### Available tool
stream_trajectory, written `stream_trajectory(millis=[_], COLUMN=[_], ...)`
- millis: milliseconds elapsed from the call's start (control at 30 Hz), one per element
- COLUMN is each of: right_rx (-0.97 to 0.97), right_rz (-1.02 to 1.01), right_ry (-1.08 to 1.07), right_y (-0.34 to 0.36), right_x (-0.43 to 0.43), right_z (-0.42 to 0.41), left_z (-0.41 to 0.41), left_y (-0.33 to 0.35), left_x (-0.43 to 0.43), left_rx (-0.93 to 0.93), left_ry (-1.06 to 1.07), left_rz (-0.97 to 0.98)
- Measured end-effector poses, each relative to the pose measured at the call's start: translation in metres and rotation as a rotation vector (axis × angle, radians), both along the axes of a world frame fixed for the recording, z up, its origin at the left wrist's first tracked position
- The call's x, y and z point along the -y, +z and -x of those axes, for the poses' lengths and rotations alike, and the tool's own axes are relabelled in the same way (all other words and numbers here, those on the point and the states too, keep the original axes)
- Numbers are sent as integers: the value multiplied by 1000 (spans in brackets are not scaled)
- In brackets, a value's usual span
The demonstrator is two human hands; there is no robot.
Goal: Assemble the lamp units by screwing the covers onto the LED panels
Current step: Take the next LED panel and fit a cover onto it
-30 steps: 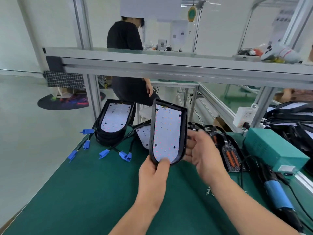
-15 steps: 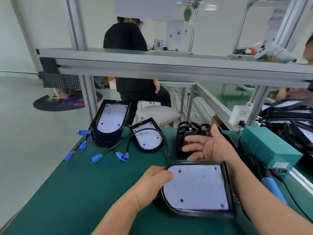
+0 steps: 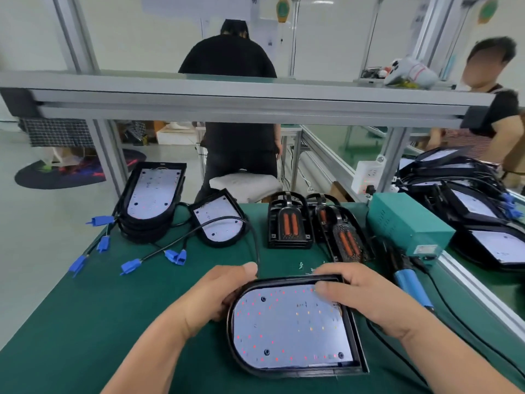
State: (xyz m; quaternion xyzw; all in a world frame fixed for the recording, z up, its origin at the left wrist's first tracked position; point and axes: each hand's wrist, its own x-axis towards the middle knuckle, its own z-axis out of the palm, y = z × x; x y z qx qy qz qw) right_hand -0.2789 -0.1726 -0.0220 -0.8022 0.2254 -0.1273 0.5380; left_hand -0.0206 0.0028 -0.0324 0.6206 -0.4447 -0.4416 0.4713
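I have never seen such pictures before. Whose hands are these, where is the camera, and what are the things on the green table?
There is no machine here. A person works with bare hands, and the only camera sits on that person's head, looking forward and down. The left hand and the right hand both grip one lamp panel: a white board with small lights in a black frame, held flat and face up at the green table. Further back lie a stack of panels, a single panel and black covers with orange parts. The cables end in blue plugs. At the right are a green box and a blue-handled tool, probably an electric screwdriver.
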Motion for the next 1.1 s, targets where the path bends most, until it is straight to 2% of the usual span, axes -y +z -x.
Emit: stream_trajectory(millis=[133, 167, 267, 367, 467, 567, 700, 867, 1000, 1100], right_rx=[53, 80, 160, 192, 171, 120, 62, 27, 11, 51], right_rz=[-93, -103, -166, -223, -224, -169, -114, -97, -29, -92], right_ry=[-12, 8, 49, 37, 69, 156, 204, 225, 120, 57], right_y=[-7, -6, -6, -8, -8, -5, -5, -11, -17, -22], right_x=[-9, -11, -10, -7, -6, -9, -14, -20, -26, -29], right_z=[10, 13, 23, 29, 31, 28, 25, 19, 7, 0], left_z=[3, 0, -23, -60, -68, -38, 4, 12, 1, -6], left_y=[-2, -3, -12, -17, -17, -18, -23, -17, -6, 13], left_x=[8, 10, 13, 3, 0, 14, 38, 42, 34, 17], left_rx=[-6, 86, 555, 781, 890, 950, 1039, 985, 618, 503], left_ry=[219, 328, 643, 818, 738, 532, 384, 315, 266, 98], left_rz=[86, 98, 4, -188, -204, -154, -217, -214, -126, -124])
